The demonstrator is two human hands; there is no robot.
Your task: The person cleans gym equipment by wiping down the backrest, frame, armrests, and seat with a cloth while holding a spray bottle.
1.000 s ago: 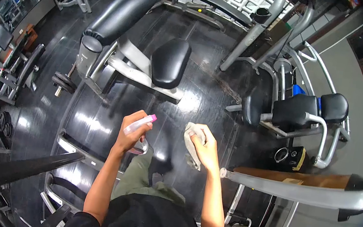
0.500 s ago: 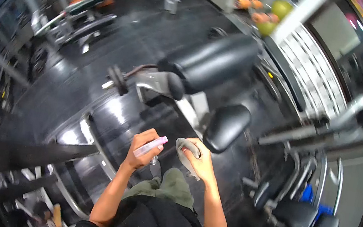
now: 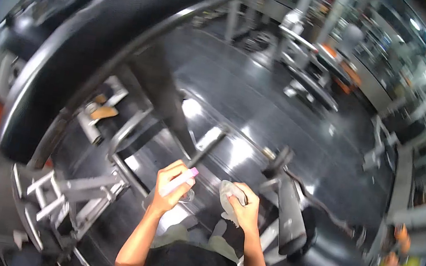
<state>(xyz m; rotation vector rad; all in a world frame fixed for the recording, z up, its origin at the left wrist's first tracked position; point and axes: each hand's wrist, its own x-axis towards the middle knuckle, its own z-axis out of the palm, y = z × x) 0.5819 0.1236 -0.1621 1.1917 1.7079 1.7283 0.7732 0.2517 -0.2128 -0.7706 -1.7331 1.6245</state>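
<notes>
My left hand (image 3: 172, 184) is wrapped round a spray bottle (image 3: 179, 182) with a pink nozzle and a clear lower part. Beside it, to the right, my right hand (image 3: 246, 206) grips a crumpled grey cloth (image 3: 227, 194), part of which hangs below the fingers. The two hands are apart, in front of my body above the dark floor. Neither one touches the equipment.
A long black padded machine part (image 3: 101, 35) with a metal edge arches across the upper left. Metal frames (image 3: 90, 192) stand at the lower left. A black padded bench (image 3: 329, 253) is at the lower right, beside a weight bar (image 3: 317, 202). The dark floor (image 3: 220, 79) is shiny.
The view has swung strongly to the left, so the bench now lies at the lower right and the large padded machine part fills the upper left. Both hands keep hold of the bottle and cloth.
</notes>
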